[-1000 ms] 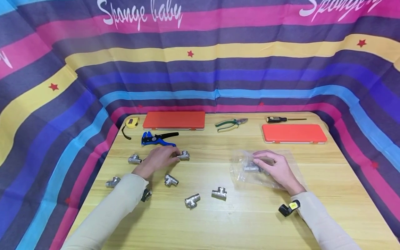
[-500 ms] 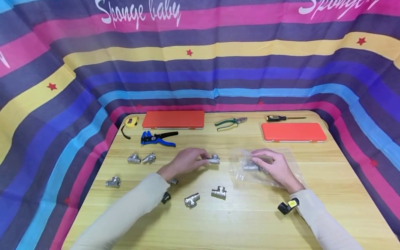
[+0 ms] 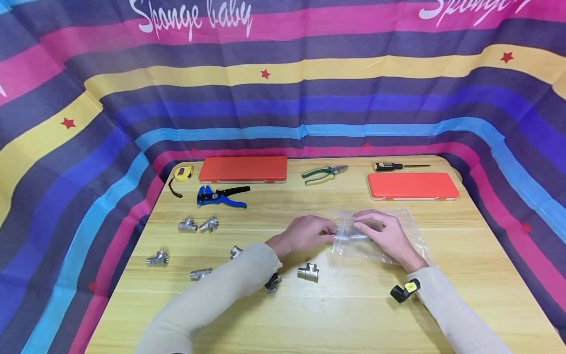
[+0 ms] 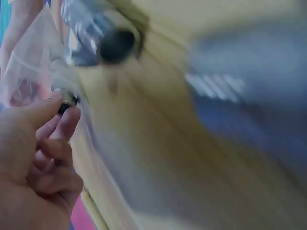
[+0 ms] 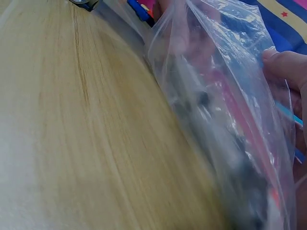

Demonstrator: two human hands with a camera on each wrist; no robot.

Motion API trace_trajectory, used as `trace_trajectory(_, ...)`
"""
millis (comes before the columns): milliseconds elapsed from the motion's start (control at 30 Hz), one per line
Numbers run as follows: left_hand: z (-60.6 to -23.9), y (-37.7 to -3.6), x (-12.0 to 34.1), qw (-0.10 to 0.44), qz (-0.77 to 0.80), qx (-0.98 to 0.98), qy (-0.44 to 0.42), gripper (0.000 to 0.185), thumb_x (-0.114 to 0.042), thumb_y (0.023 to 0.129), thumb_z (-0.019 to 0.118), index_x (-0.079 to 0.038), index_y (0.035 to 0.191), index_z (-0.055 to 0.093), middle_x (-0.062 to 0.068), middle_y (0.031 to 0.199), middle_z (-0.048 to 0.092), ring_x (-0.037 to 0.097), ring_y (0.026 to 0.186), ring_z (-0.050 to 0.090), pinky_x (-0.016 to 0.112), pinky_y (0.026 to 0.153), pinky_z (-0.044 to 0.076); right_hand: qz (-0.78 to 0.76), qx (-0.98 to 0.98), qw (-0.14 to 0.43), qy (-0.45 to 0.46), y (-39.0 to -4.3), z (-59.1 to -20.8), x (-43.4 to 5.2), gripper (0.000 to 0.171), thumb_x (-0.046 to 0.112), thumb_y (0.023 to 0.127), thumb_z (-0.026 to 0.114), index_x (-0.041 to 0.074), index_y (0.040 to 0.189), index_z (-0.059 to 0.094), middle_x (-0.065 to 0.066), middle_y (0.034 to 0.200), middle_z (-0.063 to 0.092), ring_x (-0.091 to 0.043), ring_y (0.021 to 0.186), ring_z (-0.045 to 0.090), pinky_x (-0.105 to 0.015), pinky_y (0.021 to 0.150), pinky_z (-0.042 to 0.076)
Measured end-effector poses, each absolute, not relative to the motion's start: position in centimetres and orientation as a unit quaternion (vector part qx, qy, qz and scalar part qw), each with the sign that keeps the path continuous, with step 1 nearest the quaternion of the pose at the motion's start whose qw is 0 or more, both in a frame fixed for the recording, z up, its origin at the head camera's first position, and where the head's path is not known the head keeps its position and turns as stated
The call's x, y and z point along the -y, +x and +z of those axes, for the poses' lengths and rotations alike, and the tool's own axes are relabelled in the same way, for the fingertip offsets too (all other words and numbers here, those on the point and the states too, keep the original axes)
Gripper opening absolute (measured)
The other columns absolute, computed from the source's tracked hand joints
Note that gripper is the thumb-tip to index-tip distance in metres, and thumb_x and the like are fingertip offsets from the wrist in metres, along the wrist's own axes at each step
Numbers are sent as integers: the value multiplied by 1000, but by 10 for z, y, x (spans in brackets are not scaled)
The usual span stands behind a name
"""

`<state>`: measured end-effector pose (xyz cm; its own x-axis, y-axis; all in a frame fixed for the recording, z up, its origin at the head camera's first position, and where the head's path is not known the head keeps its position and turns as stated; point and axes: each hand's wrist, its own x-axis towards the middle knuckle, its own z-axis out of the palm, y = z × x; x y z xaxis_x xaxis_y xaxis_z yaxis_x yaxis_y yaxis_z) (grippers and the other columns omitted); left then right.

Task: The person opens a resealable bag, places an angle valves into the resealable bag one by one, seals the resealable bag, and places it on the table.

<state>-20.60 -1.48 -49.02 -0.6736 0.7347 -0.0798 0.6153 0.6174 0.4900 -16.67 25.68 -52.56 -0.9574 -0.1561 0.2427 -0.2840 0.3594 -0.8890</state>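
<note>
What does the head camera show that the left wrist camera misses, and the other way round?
Only the head view shows the whole table: two orange cases, pliers, a screwdriver, a blue tool, a tape measure, loose metal fittings and the right hand. Only the left wrist view, though blurred, shows the left fingers curled, pinching a small metal part up close. Both show the left hand at the clear bag.

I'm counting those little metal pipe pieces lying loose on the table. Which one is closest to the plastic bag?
The tee fitting lying alone just below the left hand, next to the bag's lower left corner. The other loose fittings all lie farther left.
</note>
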Motion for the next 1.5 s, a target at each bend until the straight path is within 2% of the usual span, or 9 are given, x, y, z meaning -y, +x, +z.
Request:
trace_trajectory(167, -491, -208, 13, 197, 252, -850, 419, 18, -22, 112, 65, -13, 125, 74, 1, 109, 79, 4, 81, 67, 16, 76, 54, 550, 822, 55, 134, -167, -527, -256, 16, 14, 100, 81, 11, 115, 83, -5, 129, 78, 3, 120, 68, -13, 105, 51)
trace_trajectory(367, -482, -206, 47, 235, 285, -836, 406, 28, -27, 111, 66, -15, 136, 73, -2, 134, 77, 12, 120, 72, 28, 109, 55, 547, 823, 62, 140, -166, -527, -257, 16, 12, 100, 80, 12, 116, 82, -10, 129, 78, 4, 120, 68, -12, 105, 51)
trace_trajectory(500, -481, -201, 78, 287, 299, -827, 379, 23, -30, 106, 74, -18, 125, 77, -10, 118, 79, 5, 112, 71, 31, 108, 54, 549, 821, 65, 146, -166, -527, -257, 16, 10, 100, 80, 10, 116, 82, -9, 128, 78, 4, 120, 68, -12, 106, 50)
trace_trajectory(700, -489, -190, 102, 349, 298, -809, 368, 14, -32, 98, 84, -26, 110, 78, -18, 97, 74, 0, 93, 66, 25, 94, 52, 549, 822, 66, 138, -166, -528, -259, 16, 12, 100, 81, 10, 115, 82, 0, 128, 78, 3, 121, 67, -11, 106, 49)
trace_trajectory(900, -494, -184, 102, 335, 261, -813, 398, 17, -38, 95, 87, -30, 106, 77, -19, 91, 70, -2, 85, 60, 21, 85, 50, 543, 827, 63, 130, -167, -529, -259, 16, 13, 99, 82, 12, 115, 83, 1, 129, 78, 3, 121, 67, -11, 107, 48)
trace_trajectory(1100, -493, -185, 103, 307, 249, -814, 425, 10, -34, 102, 80, -29, 110, 76, -21, 92, 71, -3, 84, 60, 20, 83, 50, 542, 829, 60, 127, -166, -528, -259, 16, 15, 100, 81, 13, 116, 83, -2, 129, 78, 4, 121, 67, -11, 106, 48)
trace_trajectory(1233, -492, -192, 107, 307, 299, -813, 394, 11, -29, 104, 78, -26, 114, 77, -14, 97, 77, 1, 84, 63, 22, 80, 51, 540, 829, 60, 132, -166, -527, -258, 16, 14, 100, 81, 12, 116, 82, -5, 130, 78, 5, 120, 67, -11, 106, 48)
trace_trajectory(1367, -491, -204, 104, 271, 347, -825, 355, 10, -28, 103, 78, -25, 113, 77, -10, 100, 78, 6, 83, 63, 23, 73, 51, 536, 831, 62, 136, -165, -527, -259, 16, 15, 100, 81, 14, 116, 83, -7, 131, 78, 4, 121, 67, -11, 107, 47)
trace_trajectory(1500, -487, -214, 87, 229, 350, -837, 353, 14, -29, 104, 77, -23, 116, 76, -10, 106, 79, 7, 90, 68, 24, 78, 56, 533, 834, 59, 129, -166, -528, -257, 16, 16, 100, 81, 16, 116, 83, -3, 130, 78, 4, 121, 66, -11, 107, 46)
